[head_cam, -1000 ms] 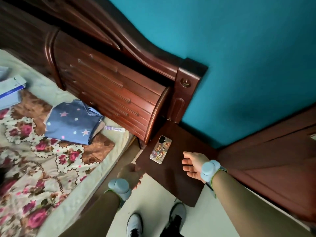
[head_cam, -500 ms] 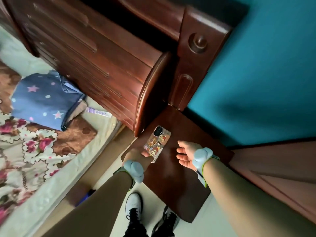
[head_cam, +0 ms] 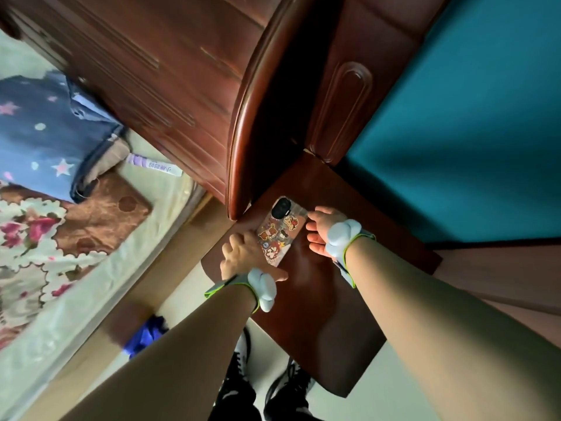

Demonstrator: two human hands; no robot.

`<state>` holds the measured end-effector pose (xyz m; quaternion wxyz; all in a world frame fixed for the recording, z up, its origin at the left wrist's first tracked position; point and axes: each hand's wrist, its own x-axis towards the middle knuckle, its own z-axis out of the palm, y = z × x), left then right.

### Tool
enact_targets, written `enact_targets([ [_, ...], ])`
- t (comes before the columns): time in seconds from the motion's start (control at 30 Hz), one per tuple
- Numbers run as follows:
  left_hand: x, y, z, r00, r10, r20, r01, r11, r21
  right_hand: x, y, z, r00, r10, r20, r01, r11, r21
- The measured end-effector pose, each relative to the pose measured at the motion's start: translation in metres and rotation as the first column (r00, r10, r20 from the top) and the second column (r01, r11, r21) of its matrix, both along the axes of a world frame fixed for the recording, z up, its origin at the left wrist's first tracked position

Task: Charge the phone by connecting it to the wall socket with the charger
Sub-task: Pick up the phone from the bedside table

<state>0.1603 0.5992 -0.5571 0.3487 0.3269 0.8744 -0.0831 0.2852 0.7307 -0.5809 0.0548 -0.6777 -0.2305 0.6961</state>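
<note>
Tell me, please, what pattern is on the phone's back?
Colourful cartoon stickers on the phone, clearest in the head view.
</note>
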Motion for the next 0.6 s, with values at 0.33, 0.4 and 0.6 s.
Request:
enact_targets([
  [0.33, 0.006, 0.016, -0.014, 0.992, -0.037, -0.117, 0.036, 0.999, -0.007, -0.005, -0.008, 0.001, 0.981, 0.187, 0.05, -0.19, 0.979, 0.07],
  [0.4, 0.003, 0.013, -0.012, 0.996, -0.053, -0.068, 0.054, 0.998, 0.008, -0.003, -0.011, 0.005, 0.973, 0.222, 0.067, -0.225, 0.973, 0.048],
  [0.6, -0.002, 0.0, 0.016, 0.986, -0.122, 0.116, 0.113, 0.991, 0.075, 0.012, -0.021, 0.021, 0.952, 0.259, 0.162, -0.272, 0.961, 0.059],
])
